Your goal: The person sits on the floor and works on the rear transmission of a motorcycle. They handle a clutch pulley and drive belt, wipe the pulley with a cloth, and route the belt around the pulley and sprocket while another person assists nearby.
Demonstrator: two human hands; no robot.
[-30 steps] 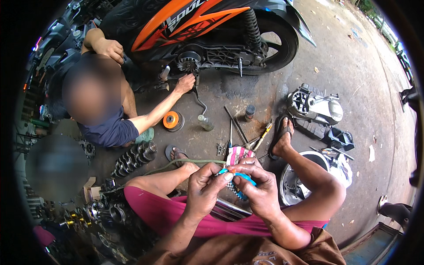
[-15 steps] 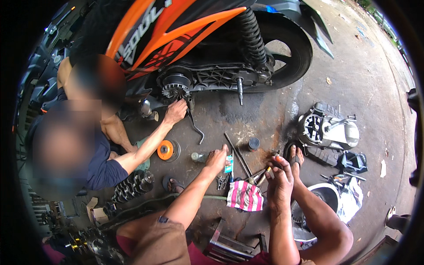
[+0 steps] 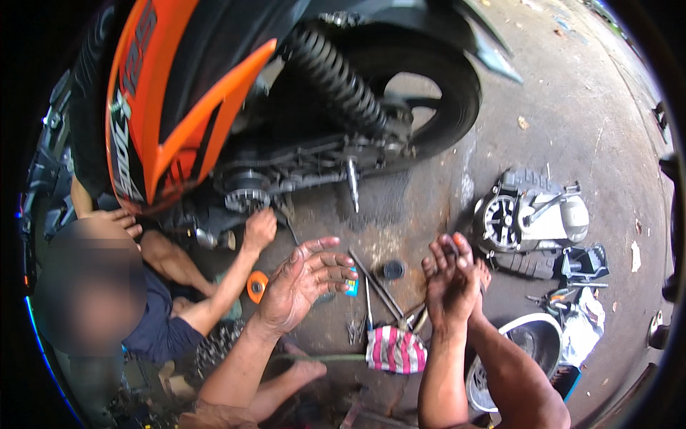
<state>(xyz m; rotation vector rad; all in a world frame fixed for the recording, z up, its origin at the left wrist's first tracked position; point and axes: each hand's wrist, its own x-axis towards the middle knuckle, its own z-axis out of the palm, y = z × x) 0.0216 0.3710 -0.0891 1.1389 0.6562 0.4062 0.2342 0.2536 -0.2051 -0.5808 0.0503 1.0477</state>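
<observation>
Presently holding out left hand at centre left, fingers spread and thumb well apart from them. Visible beyond, near centre: round dark jar, contents too dark to tell. At near right: wide pale basin, partly behind right forearm, with dark shapes inside, too blurred to name. Farther right: open black plastic tray, contents unclear, just beside silver-and-black engine cover; nearer, crumpled white plastic bag.

Just beside left fingertips: small bright-blue packet with yellowish patch, partly hidden; cannot tell whether touching. Holding up right hand at centre right, fingers loosely bent, with orange-red spot at fingertips; cannot tell whether smeared or pinched. Below, between forearms: pink-and-white striped cloth.
</observation>
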